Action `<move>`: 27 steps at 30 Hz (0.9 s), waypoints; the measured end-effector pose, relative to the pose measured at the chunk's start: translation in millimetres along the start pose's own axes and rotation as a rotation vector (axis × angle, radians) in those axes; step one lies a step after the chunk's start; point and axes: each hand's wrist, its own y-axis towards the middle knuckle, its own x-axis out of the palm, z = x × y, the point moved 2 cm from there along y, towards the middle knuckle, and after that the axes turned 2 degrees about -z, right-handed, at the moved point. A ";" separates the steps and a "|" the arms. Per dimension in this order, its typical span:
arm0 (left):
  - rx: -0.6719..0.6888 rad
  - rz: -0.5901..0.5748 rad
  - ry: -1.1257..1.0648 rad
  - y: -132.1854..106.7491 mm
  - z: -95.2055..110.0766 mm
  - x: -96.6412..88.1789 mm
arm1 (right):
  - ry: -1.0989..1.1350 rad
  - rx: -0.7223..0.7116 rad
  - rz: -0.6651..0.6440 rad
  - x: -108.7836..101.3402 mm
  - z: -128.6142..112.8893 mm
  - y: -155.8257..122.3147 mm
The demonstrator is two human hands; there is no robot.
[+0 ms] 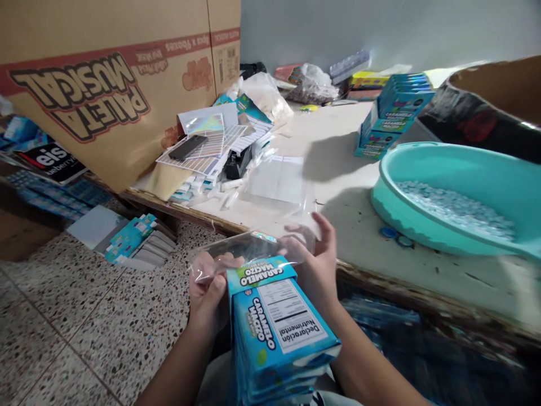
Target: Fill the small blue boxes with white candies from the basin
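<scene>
A clear plastic bag (249, 243) is stretched between my two hands just beyond the table's front edge. My left hand (208, 293) is closed on the bag's left side, thumb on top and fingers showing through the film. On the other side, my right hand (316, 256) grips the bag between thumb and fingers, one finger raised. Below the bag, a stack of blue candy boxes (262, 352), printed "Caramelo Macizo", rests on my lap between my forearms. The far end of the stack meets the bag's near edge; I cannot tell whether it is inside.
A turquoise basin (382, 194) of small wrapped pieces stands on the table (338, 189) at right, with stacked blue boxes (395, 113) behind it. Papers, a phone (188, 148) and a large carton (164, 73) are at left. Flattened boxes (135, 237) lie lower down.
</scene>
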 end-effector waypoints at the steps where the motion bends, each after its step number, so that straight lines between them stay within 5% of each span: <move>1: 0.009 0.014 0.012 0.3 0.4 -0.2 | -0.084 -0.138 0.050 -4.4 -4.5 -1.4; 5: -0.002 0.014 0.047 -0.4 0.4 -0.4 | -0.639 -0.817 0.055 -15.2 -37.5 -7.5; 8: -0.035 0.023 0.088 -3.0 2.2 -1.1 | -0.946 -1.043 -0.176 -13.7 -67.2 -12.1; 12: -0.034 0.016 0.115 -4.0 4.9 -4.6 | -0.914 -1.003 -0.463 -8.4 -92.4 -22.2; 20: 0.009 0.000 0.066 -1.3 3.4 -1.2 | -0.962 -1.051 -0.507 -18.3 -97.8 -36.1; 27: 0.081 0.101 0.172 -2.9 3.5 0.8 | -0.922 -0.902 -0.533 -20.7 -105.6 -43.6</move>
